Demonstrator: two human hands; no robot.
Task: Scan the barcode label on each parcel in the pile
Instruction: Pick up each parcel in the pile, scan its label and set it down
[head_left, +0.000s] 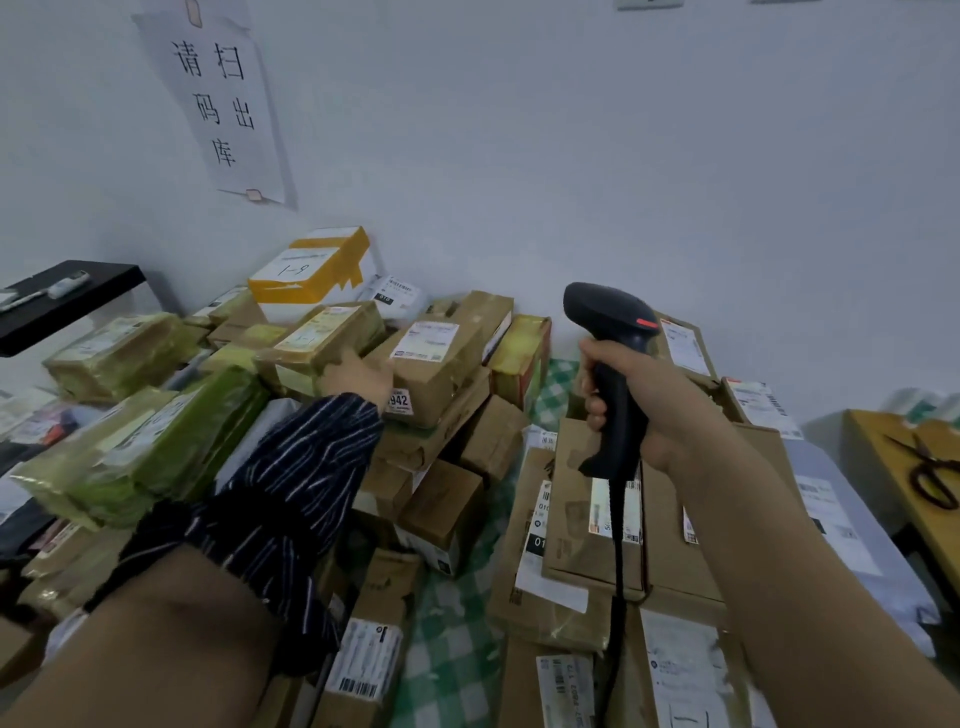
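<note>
Parcels (441, 499) in brown cardboard and yellowish tape wrap, heaped in a pile against a white wall, many with white barcode labels facing up. Beneath them, green-and-white checked cloth (457, 654).

Right hand (639, 405) raised over the right side of the pile, fingers curled tight round the grip of a black handheld barcode scanner (615, 364), head tipped forward, red mark on top. Black cable (618, 571) hanging from the grip down over flat cardboard parcels.

Left hand (358, 376), out of a dark blue white-striped sleeve (291, 493), reaching to the middle of the pile and touching the near edge of a tape-wrapped brown parcel with a white label (327, 338). Blurred there, so cannot tell whether gripping or merely resting.

Just right of it, brown cardboard box with a white label on top (431, 364). Behind, white box banded in yellow tape, marked "1-9" (311, 270).

On the wall at upper left, white paper sign with black Chinese characters (218, 104). At far left, black shelf (67, 296). At far right, yellow counter (878, 447) with dark scissors (930, 470) lying on it.
</note>
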